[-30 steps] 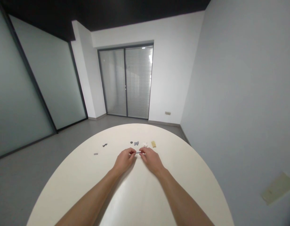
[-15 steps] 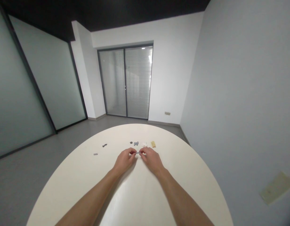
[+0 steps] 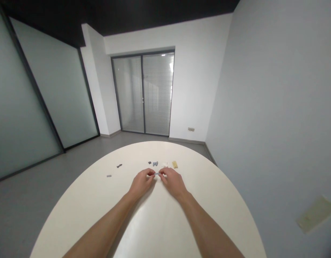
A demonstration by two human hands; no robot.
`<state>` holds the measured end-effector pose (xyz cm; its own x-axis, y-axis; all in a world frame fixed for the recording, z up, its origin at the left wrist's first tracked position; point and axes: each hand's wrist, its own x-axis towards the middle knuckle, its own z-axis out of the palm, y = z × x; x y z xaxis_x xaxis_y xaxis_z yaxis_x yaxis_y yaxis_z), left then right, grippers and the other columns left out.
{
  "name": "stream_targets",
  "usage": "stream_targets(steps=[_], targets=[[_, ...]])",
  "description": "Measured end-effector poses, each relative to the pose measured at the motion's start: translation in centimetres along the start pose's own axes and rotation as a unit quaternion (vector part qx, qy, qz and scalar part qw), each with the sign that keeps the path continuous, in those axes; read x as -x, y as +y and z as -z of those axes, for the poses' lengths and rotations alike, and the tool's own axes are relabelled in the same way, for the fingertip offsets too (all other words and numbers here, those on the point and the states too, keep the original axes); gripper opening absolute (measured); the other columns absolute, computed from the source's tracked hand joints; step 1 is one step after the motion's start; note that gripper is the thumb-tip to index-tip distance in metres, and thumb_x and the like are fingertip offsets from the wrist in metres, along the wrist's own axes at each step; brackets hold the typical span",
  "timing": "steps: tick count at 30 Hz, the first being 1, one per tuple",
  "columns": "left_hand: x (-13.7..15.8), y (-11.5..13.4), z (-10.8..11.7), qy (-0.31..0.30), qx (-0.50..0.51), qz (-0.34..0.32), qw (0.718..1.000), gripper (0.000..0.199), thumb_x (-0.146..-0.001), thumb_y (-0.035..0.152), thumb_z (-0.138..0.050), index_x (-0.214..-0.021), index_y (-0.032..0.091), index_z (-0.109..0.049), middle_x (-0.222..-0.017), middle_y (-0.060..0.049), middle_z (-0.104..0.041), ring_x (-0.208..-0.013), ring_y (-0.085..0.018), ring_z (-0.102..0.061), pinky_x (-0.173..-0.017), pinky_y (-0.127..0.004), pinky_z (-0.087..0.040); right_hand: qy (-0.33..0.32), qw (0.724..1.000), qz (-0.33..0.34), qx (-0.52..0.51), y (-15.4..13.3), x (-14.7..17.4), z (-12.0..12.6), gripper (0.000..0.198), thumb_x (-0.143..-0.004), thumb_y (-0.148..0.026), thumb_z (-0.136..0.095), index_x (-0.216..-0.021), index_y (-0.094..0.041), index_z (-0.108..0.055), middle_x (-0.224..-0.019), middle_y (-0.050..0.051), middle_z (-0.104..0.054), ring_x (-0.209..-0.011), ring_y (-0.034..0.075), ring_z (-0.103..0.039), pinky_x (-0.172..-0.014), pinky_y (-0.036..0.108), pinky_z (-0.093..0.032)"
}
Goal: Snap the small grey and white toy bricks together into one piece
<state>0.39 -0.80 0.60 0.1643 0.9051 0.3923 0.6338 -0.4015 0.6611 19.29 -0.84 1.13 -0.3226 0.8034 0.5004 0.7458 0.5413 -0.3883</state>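
Fingers of the left hand are pinched, thumb against index finger, on one end of a slim blue-grey bar. The right hand grips the opposite end with a matching pinch. A short length of the bar is exposed, lying roughly level between the fingertips; whether it touches the surface below cannot be determined from where I stand.

Arm position: both bare forearms extend forward and converge in a V. Backs of the hands face upward, wrists nearly in line with the forearms, remaining fingers curled inward.

Markings: surface detail on the bar and the loose parts is too small to read.

Work surface: one smooth, off-white round table, with a soft sheen on the near side of the fingers.

Loose parts, just beyond the fingers, left to right: one small dark-grey lump; one irregular blue-grey cluster; white irregular pieces, partly behind the right-hand fingers; one flat, pale-yellow, roughly rectangular piece.

Well to the left of the fingers: one narrow dark-grey jagged group, set farther out, and one short light-grey oblong piece, set nearer.
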Motion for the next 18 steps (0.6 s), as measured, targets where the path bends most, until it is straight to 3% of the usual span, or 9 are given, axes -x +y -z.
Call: stream_targets(steps=[10, 18], targets=[[0.07, 0.47, 0.21, -0.004, 0.008, 0.004, 1.0, 0.025, -0.091, 0.035, -0.05, -0.093, 0.023, -0.071, -0.096, -0.003, -0.074, -0.089, -0.019, -0.066, -0.083, -0.029, -0.049, -0.005, 1.0, 0.007, -0.003, -0.18, -0.05, 0.28, 0.02, -0.099, -0.034, -0.05, -0.104, -0.024, -0.067, -0.105, 0.004, -0.07, -0.103, 0.019, -0.063, -0.089, 0.03, -0.047], [0.12, 0.39, 0.22, -0.005, 0.013, 0.006, 1.0, 0.025, -0.091, 0.035, -0.049, -0.094, 0.023, -0.07, -0.096, -0.003, -0.074, -0.088, -0.019, -0.065, -0.082, -0.029, -0.048, 0.007, 1.0, 0.02, -0.011, -0.11, -0.03, 0.14, 0.017, -0.098, -0.028, -0.052, -0.106, -0.024, -0.066, -0.105, 0.003, -0.07, -0.101, 0.018, -0.063, -0.089, 0.029, -0.047]])
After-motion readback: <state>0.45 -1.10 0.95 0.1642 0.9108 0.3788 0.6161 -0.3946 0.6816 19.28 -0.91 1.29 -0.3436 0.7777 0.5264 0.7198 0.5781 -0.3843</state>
